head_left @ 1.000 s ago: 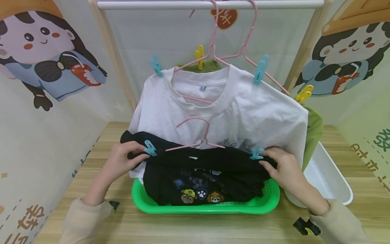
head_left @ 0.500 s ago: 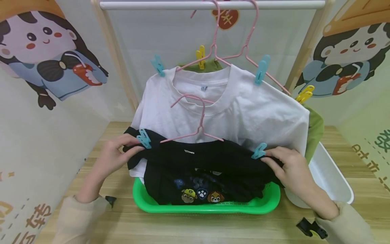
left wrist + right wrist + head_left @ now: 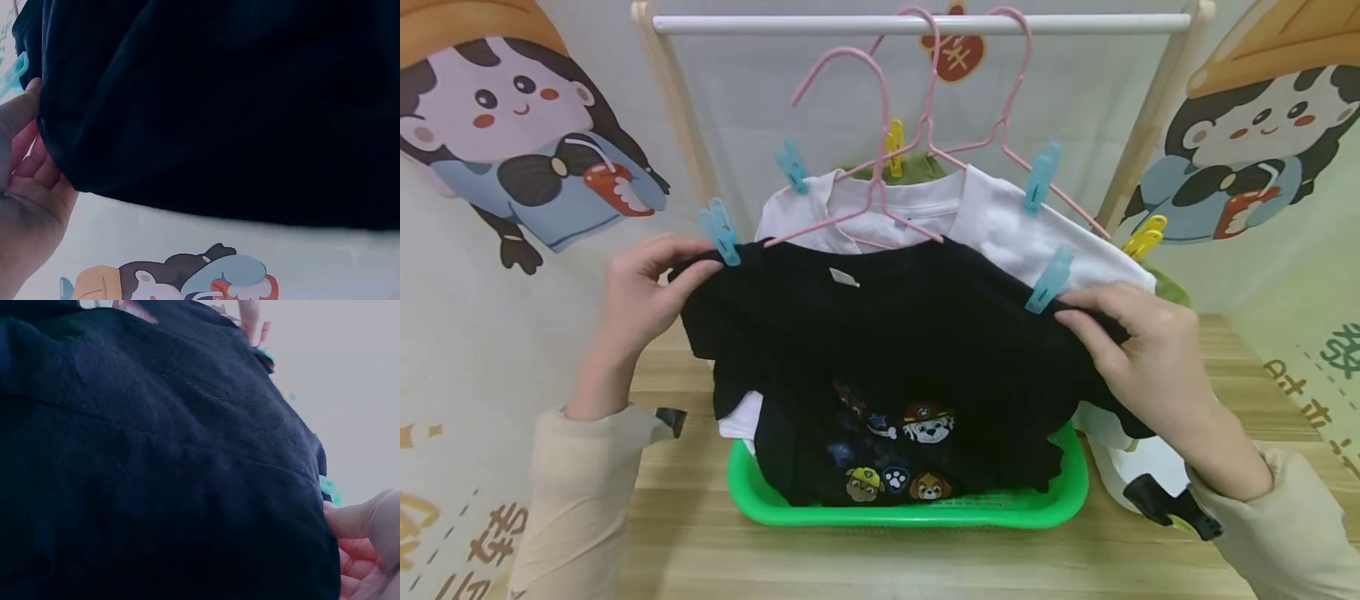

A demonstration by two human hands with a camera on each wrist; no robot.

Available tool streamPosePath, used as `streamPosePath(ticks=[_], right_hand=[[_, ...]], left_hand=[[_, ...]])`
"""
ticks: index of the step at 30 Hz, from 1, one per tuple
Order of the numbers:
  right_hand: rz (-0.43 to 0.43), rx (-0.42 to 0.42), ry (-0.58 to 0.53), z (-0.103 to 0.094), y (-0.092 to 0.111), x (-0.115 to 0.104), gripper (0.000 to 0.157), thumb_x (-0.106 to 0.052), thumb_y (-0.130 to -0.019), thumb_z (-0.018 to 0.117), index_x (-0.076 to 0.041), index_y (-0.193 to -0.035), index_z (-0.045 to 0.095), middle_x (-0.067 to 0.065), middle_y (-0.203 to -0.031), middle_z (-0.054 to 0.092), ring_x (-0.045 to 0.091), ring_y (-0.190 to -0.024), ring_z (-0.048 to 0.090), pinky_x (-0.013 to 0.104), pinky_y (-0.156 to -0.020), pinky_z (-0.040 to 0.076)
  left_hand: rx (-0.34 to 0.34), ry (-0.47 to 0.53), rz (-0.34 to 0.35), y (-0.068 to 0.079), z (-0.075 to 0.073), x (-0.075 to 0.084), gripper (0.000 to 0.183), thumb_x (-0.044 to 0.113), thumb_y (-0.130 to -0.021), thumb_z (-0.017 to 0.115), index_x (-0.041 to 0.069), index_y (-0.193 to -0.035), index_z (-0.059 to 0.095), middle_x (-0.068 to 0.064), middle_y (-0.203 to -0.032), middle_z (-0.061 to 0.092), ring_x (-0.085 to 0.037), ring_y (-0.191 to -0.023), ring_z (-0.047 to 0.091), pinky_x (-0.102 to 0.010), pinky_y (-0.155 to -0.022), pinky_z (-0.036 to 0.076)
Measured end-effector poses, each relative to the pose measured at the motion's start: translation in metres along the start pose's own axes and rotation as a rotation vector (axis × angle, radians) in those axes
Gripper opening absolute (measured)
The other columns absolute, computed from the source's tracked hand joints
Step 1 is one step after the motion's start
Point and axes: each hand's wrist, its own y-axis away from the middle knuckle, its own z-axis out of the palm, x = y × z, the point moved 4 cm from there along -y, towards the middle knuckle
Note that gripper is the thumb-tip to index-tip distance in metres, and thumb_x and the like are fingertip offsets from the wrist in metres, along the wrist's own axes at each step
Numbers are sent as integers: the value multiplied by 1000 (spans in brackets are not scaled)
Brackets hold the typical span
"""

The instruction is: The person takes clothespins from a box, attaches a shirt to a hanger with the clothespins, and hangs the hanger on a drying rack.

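A black T-shirt [image 3: 880, 325] with cartoon dog prints hangs on a pink hanger [image 3: 880, 158], held up by both hands. My left hand [image 3: 651, 287] pinches its left shoulder beside a blue clothespin [image 3: 721, 232]. At the other shoulder my right hand [image 3: 1142, 350] pinches the cloth next to a second blue clothespin [image 3: 1049, 280]. The shirt's lower part lies in a green basket [image 3: 910, 517]. In the left wrist view the black cloth fills most of the picture, and fingers [image 3: 28, 106] grip its edge. The right wrist view shows the thumb [image 3: 350, 519] on the shirt's edge.
Behind, a white T-shirt [image 3: 1000, 217] hangs on a pink hanger from a white rail [image 3: 850, 25] between wooden posts. A green garment [image 3: 1168, 287] with yellow clothespins [image 3: 1145, 237] hangs further back. A white bin [image 3: 1157, 467] stands right of the basket, partly hidden by the right arm.
Both hands have raised the black shirt and its hanger out of the basket toward the rail. More of the shirt's front print shows, and it covers much of the white shirt.
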Motion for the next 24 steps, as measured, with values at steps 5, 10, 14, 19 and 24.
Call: streamPosePath(ticks=[5,10,14,19,24], right_hand=[[45,38,57,-5,-27,-5,12,-5,-79,74,4,-87,71,16,-80,69,25,-71,62,12,-70,38],[82,81,75,-5,-47,-6,10,0,-77,74,4,-86,72,15,-78,69,26,-69,62,17,-63,36],[100,72,95,-5,-57,-7,12,-2,-79,73,7,-88,71,18,-81,69,28,-72,64,14,-65,36],[139,45,103,-4,-68,-8,15,-4,-81,72,8,-90,71,19,-85,69,28,-75,65,13,-67,36],[173,18,105,-2,-78,-7,13,-6,-82,71,7,-88,71,18,-84,70,27,-75,66,14,-67,37]], left_hand=[[97,36,-78,-24,-3,-10,15,-13,-78,67,-13,-93,67,10,-87,66,1,-75,58,-13,-73,45],[199,30,-176,-40,-2,-17,16,-2,-81,69,-7,-97,70,1,-90,69,-2,-80,59,-15,-79,45],[277,-21,-235,-48,-1,-19,19,4,-82,71,-4,-99,70,-3,-92,68,-6,-84,57,-18,-79,43],[322,-99,-287,-50,-1,-20,25,14,-82,73,-2,-100,71,-8,-95,68,-5,-85,54,-19,-79,41],[332,-138,-289,-52,-1,-22,26,16,-82,74,-3,-99,71,-15,-96,68,0,-82,55,-18,-80,42]])
